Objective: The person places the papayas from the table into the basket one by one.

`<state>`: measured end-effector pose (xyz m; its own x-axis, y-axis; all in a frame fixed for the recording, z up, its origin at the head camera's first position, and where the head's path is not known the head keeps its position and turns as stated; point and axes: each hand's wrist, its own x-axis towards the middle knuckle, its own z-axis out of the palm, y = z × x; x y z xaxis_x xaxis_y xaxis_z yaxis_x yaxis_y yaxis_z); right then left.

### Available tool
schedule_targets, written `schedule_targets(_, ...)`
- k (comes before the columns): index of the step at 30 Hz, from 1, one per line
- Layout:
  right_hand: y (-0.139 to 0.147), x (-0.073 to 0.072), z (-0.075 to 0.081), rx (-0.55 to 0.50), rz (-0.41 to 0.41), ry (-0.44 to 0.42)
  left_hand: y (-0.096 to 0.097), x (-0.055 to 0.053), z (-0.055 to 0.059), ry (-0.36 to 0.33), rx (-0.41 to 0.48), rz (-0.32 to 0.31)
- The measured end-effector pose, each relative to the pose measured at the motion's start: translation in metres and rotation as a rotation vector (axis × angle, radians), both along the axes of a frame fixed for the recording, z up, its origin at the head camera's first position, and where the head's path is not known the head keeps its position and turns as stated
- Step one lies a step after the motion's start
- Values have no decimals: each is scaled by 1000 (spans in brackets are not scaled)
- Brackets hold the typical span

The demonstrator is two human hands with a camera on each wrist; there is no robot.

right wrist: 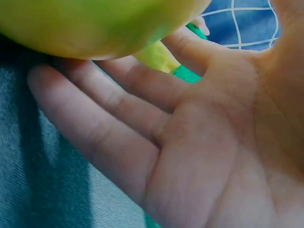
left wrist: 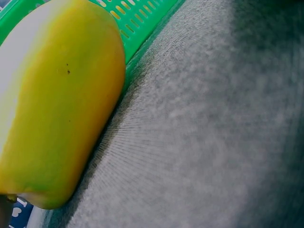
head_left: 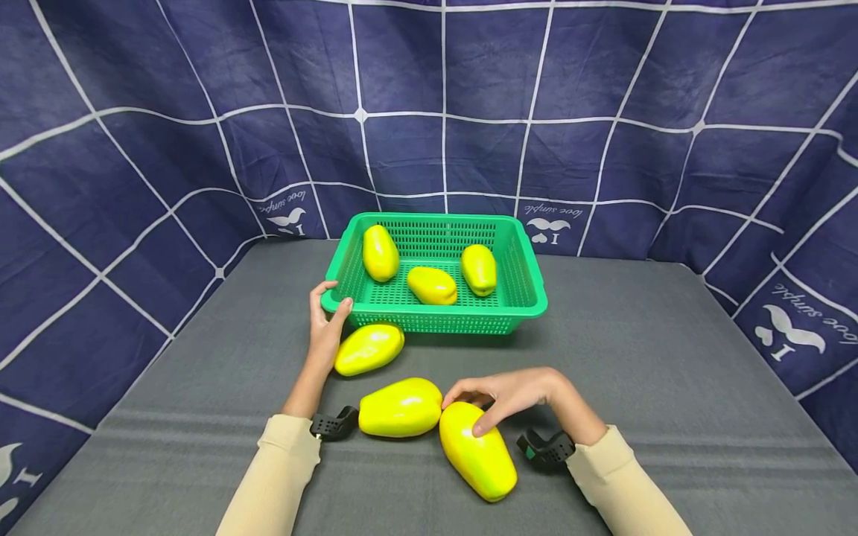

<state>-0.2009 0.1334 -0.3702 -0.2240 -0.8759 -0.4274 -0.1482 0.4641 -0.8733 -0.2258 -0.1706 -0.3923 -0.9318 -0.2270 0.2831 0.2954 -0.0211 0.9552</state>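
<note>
Gray counter (head_left: 637, 357): our left hand (head_left: 325, 329) grips the green basket (head_left: 442, 308), our right hand (head_left: 519, 391) a yellow fruit (head_left: 481, 460), probably heavyish, firm, slick, best held mid-body.

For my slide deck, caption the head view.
Left hand holds a green basket of three yellow fruits; right hand grips another fruit outside.

A smooth, rounded yellow-green fruit (right wrist: 104, 28) fills the top left above my right grip (right wrist: 190, 123). My 4 fingers (right wrist: 99, 126) reach to its underside, some tips hidden behind it. Between 2 of them I see a 2nd, yellow fruit (right wrist: 156, 56) and a patch of green plastic (right wrist: 186, 74). Beyond is blue cloth with white grid lines (right wrist: 218, 26); at lower left, the grey fabric-covered worktop (right wrist: 113, 199).
</note>
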Motion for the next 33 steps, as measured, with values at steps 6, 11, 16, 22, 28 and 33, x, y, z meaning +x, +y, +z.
schedule_targets(6, -1, -1, -3, -34, -8, -71, 0, 0, 0, 9, 6, -8)
schedule_targets(11, 1, -3, -3, -46, -19, -56, 1, 1, 2, 25, -4, -4)
schedule_targets(16, 8, -6, 2, -82, -28, 7, 1, 1, 3, 27, -18, 4)
schedule_targets(22, 17, -7, 10, -161, -80, 48, 1, 1, 3, 24, -10, -2)
schedule_targets(28, 24, -8, 16, -236, -137, 95, 0, 1, 0, 20, 9, -19)
schedule_targets(33, 30, -9, 22, -250, -200, 124, 1, 1, 0, 23, 21, -19)
